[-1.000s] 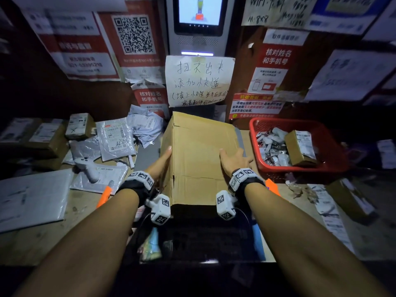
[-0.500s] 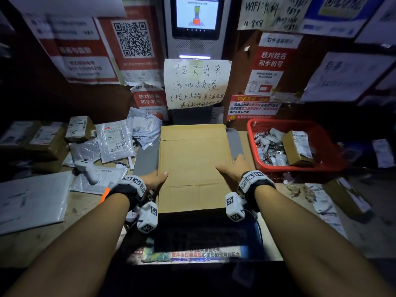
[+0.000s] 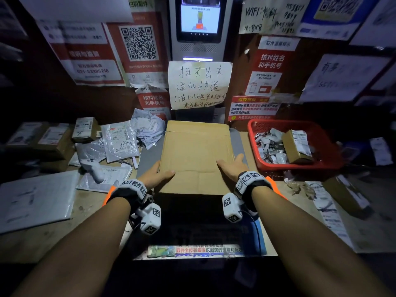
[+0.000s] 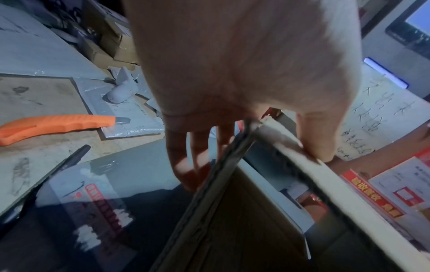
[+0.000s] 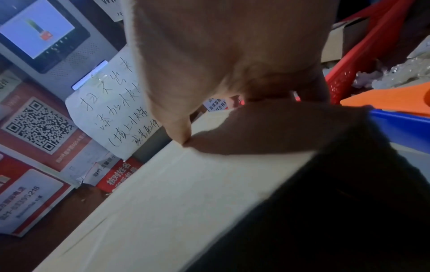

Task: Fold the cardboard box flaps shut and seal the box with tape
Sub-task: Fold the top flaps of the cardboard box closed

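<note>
A brown cardboard box [image 3: 195, 155] lies flat on a grey pad [image 3: 238, 142] in the middle of the counter, its top face level. My left hand [image 3: 157, 175] grips the box's near left corner. In the left wrist view the thumb [image 4: 321, 147] lies on the top edge of the box [image 4: 232, 230] and the fingers [image 4: 186, 165] run down its side. My right hand [image 3: 230, 166] holds the near right edge. There the thumb [image 5: 181, 134] presses on the top face of the box [image 5: 163, 202] and the fingers wrap over the side. I see no tape roll.
A red basket [image 3: 295, 166] with a small parcel and packets stands to the right. Mail bags, small boxes and a white handheld scanner [image 3: 94, 168] crowd the left side. An orange box cutter [image 4: 56, 123] lies left of my hand. A kiosk screen [image 3: 200, 18] and posters stand behind.
The box was tipped up on its far edge a second ago and now lies flat. Both hands came back toward me to its near corners.
</note>
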The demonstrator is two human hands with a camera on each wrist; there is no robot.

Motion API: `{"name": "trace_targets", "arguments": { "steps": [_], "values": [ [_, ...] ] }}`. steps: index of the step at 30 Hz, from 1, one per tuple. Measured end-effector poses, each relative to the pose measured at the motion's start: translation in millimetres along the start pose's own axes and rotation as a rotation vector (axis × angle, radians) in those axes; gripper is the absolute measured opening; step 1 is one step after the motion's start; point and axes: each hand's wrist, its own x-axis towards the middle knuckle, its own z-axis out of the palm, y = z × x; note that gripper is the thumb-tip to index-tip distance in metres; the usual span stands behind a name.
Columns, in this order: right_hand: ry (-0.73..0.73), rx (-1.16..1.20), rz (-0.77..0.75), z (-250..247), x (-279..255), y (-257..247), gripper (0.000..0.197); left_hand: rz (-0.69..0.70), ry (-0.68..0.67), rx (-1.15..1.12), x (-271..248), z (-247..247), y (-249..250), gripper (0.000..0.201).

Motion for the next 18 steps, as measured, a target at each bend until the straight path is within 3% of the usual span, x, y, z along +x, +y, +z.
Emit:
{"name": "trace_targets", "arguments": {
  "steps": [1, 3, 5, 7, 9, 10, 13, 16, 18],
  "values": [
    [-0.002, 0.025, -0.018, -5, -3, -3, 0.098, 0.004, 0.010, -0.014, -5, -1, 8, 0.112],
    [-0.006, 0.117, -0.043, -15, 0, -4, 0.103, -0.005, 0.066, -0.112, -19, 4, 32, 0.086],
    [0.039, 0.232, -0.089, -26, -4, -9, 0.090, -0.026, 0.110, -0.192, -22, 5, 42, 0.057],
    [0.061, 0.361, -0.162, -34, -7, -13, 0.066, -0.026, 0.146, -0.321, -29, 6, 53, 0.046],
    [0.021, 0.513, -0.216, -40, -7, -15, 0.066, 0.039, 0.184, -0.339, -30, 7, 57, 0.032],
    [-0.003, 0.563, -0.236, -42, -5, -15, 0.067, 0.060, 0.190, -0.316, -30, 5, 56, 0.036],
    [-0.028, 0.446, -0.309, -49, -13, -12, 0.070, 0.074, 0.224, -0.187, -23, 1, 52, 0.068],
    [-0.096, 0.308, -0.391, -49, -23, -5, 0.096, -0.099, 0.379, 0.072, -17, 6, 57, 0.025],
    [-0.021, 0.105, -0.437, -50, -32, -4, 0.077, -0.145, 0.476, 0.099, -13, 8, 62, 0.024]
  ]
}}
